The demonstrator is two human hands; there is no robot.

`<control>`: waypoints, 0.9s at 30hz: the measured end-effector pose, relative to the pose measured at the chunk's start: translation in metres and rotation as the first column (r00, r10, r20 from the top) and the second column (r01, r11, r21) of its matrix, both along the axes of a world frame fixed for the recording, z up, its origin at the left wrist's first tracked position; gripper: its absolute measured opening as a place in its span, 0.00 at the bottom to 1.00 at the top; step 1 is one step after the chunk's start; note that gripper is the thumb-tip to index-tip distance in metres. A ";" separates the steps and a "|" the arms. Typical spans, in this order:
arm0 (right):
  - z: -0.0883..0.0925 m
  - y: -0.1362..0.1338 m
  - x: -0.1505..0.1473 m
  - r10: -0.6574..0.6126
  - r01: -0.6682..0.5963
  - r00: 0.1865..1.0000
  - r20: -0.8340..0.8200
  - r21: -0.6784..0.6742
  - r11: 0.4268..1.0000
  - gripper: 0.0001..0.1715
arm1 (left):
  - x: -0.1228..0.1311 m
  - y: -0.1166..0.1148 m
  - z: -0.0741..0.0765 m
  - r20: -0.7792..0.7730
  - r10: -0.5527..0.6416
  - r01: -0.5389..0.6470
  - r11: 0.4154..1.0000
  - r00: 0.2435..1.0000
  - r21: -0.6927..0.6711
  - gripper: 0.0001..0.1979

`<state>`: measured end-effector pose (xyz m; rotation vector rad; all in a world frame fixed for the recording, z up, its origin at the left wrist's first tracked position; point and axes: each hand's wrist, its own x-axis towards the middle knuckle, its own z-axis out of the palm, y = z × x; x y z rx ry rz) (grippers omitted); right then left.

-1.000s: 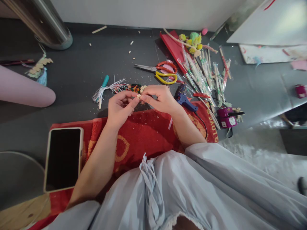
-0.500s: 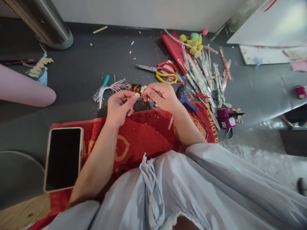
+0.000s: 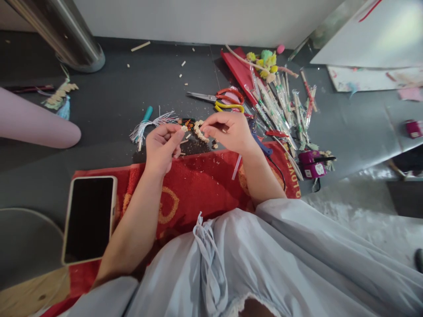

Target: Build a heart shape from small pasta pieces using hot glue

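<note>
My left hand [image 3: 161, 147] is closed in a pinch on a small cream knobbly piece [image 3: 184, 128], held between thumb and forefinger. Just to its right, my right hand [image 3: 228, 132] has its thumb and fingers drawn together; anything between them is too small to make out. A curved cream knobbly strip [image 3: 199, 132] shows right by those right fingertips, and I cannot tell whether they touch it. Beyond the hands lies a dark piece with orange bits [image 3: 188, 123]. White threads [image 3: 145, 127] spread out left of it. The blue glue gun [image 3: 262, 144] is partly hidden behind my right wrist.
Scissors [image 3: 216, 97] with red and yellow handles lie beyond my hands. Wrapped sticks [image 3: 274, 101] and a red folder [image 3: 236, 66] are at the right, near a purple plug adapter [image 3: 312, 165]. A tablet [image 3: 88, 220] rests on the red towel [image 3: 188, 189]. Crumbs dot the dark tabletop.
My hands have moved slightly apart, the left one shifting left with the cream piece. More of the curved cream strip shows between them. The view has shifted slightly.
</note>
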<state>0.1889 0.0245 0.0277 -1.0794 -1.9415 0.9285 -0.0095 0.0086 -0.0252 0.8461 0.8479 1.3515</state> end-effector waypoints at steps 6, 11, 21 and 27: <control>0.005 0.007 0.005 -0.201 0.170 0.939 0.279 0.130 0.977 0.07 | -0.004 0.004 0.001 0.100 0.186 -0.184 0.983 0.977 -0.022 0.23; 0.009 0.009 -0.016 -0.191 0.106 0.805 0.562 0.181 0.978 0.12 | -0.010 0.005 -0.007 0.157 0.271 -0.270 0.962 0.950 -0.028 0.16; 0.005 -0.004 -0.043 0.100 -0.111 0.743 0.662 -0.027 0.994 0.08 | -0.005 0.006 0.010 0.193 0.503 -0.461 0.858 0.842 -0.226 0.12; 0.000 -0.010 -0.030 0.010 -0.021 0.920 0.392 0.023 1.000 0.06 | 0.000 0.002 0.008 0.179 0.283 -0.261 0.956 0.942 -0.134 0.15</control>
